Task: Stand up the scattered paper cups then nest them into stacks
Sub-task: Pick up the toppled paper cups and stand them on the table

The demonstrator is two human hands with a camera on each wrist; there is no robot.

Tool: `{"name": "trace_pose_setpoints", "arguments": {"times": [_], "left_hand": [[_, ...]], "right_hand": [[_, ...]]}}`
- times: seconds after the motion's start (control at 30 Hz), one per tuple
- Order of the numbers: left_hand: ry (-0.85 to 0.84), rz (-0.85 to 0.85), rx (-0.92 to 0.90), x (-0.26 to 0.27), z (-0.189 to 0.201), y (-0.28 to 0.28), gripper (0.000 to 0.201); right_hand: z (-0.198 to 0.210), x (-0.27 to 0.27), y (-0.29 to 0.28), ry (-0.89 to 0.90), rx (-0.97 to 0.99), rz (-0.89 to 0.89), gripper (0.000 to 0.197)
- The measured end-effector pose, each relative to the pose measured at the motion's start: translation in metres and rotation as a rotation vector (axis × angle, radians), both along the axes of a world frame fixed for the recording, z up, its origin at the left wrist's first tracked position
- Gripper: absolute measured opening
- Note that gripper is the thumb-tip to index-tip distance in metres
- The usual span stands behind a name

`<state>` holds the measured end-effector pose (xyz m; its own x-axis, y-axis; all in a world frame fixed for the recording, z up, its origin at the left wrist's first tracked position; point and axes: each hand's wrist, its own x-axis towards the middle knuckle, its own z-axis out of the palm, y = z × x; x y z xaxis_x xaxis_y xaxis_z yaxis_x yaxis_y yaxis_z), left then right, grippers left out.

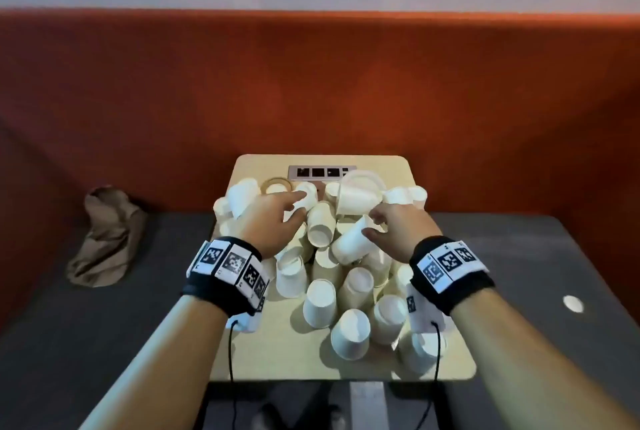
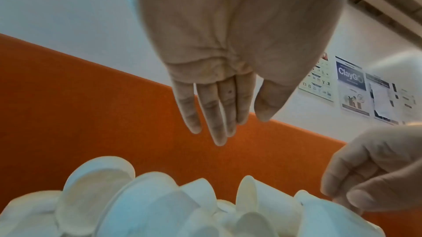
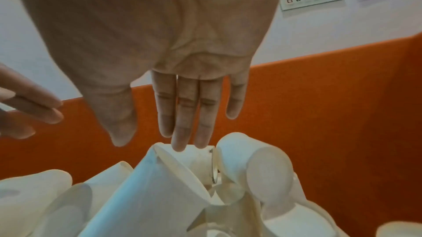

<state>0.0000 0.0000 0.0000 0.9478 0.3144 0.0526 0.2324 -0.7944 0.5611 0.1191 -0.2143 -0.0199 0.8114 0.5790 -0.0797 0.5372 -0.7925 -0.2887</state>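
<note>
A heap of white paper cups (image 1: 322, 228) covers the small wooden table (image 1: 263, 353); some lie on their sides, several stand upside down near the front (image 1: 320, 303). My left hand (image 1: 294, 207) hovers over the heap's back left with straight fingers (image 2: 219, 114), holding nothing. My right hand (image 1: 374, 225) reaches over a tilted cup (image 1: 351, 242). Its fingertips (image 3: 180, 147) touch that cup's base rim (image 3: 182, 168), and the thumb stays just clear of it.
A clear tub (image 1: 360, 194) holding cups sits at the back, beside a tape roll (image 1: 275, 183) and a socket panel (image 1: 322, 172). A crumpled brown bag (image 1: 107, 239) lies on the grey seat to the left. An orange backrest (image 1: 311, 83) rises behind.
</note>
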Motion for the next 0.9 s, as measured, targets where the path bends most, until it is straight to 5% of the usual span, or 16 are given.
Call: {"name": "trace_pose_setpoints", "arguments": {"times": [0.4, 0.53, 0.73, 0.9], "left_hand": [[-0.116, 0.036, -0.164, -0.018, -0.005, 0.001, 0.034], [-0.136, 0.054, -0.316, -0.022, 0.004, 0.007, 0.034], [-0.247, -0.014, -0.732, -0.016, 0.026, 0.030, 0.073], [-0.351, -0.074, -0.729, -0.003, 0.043, 0.061, 0.073]], "right_hand": [[-0.005, -0.002, -0.012, 0.174, 0.332, -0.158, 0.027], [0.029, -0.011, -0.015, 0.188, 0.670, -0.183, 0.020], [0.090, -0.018, 0.026, 0.139, 1.053, -0.074, 0.022], [0.092, -0.018, 0.076, 0.209, 1.127, -0.044, 0.023]]}}
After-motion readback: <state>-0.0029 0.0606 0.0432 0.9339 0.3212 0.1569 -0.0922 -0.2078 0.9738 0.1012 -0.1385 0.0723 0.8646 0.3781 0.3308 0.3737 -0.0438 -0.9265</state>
